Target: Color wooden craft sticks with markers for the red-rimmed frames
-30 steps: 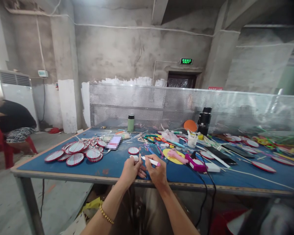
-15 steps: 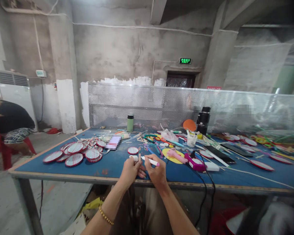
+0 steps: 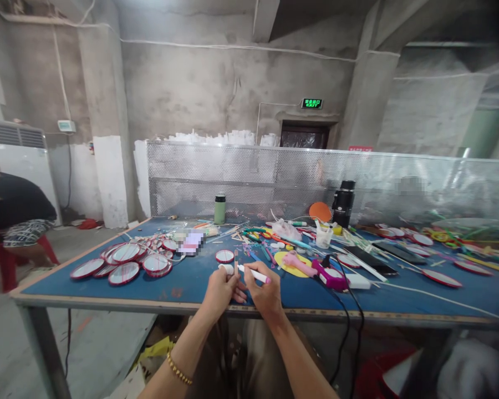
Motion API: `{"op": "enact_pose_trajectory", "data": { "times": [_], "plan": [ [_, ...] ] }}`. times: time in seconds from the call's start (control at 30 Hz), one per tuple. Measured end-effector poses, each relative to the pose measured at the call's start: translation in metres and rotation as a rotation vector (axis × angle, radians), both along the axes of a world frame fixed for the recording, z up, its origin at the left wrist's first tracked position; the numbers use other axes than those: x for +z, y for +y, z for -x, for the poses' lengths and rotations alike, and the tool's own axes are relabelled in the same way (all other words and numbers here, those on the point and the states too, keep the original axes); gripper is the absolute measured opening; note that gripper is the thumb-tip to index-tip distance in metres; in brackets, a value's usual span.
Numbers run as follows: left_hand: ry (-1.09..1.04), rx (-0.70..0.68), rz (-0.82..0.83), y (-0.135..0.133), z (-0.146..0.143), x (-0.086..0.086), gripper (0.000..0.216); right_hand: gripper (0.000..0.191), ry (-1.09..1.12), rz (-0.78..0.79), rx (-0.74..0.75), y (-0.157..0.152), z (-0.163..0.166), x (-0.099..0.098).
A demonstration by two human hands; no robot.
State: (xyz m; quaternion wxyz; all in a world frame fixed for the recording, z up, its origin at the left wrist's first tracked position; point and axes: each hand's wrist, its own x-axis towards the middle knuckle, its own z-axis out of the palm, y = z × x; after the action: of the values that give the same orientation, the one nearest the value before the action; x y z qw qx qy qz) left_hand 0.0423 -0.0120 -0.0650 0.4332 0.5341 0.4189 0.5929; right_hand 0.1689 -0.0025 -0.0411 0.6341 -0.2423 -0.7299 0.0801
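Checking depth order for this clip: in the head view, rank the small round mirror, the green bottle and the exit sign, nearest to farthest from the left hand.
1. Small round mirror, just beyond the left hand.
2. Green bottle, at the table's far edge.
3. Exit sign, on the back wall, to the right.

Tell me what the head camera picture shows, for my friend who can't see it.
Two hands meet at the near edge of a blue table: the left hand pinches a small upright stick, and the right hand holds a white pen beside it. Round red-rimmed mirrors and colourful craft bits lie across the table.
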Motion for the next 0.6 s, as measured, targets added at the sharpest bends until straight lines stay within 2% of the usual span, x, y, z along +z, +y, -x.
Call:
{"op": "enact_pose_trajectory", "data": {
  "times": [0.6],
  "plan": [
    [0.04,0.018,-0.035,-0.0008,-0.0006,-0.0009,0.033,0.014,-0.038,0.012,0.018,0.0014,0.0007,-0.0029]
  ]
}}
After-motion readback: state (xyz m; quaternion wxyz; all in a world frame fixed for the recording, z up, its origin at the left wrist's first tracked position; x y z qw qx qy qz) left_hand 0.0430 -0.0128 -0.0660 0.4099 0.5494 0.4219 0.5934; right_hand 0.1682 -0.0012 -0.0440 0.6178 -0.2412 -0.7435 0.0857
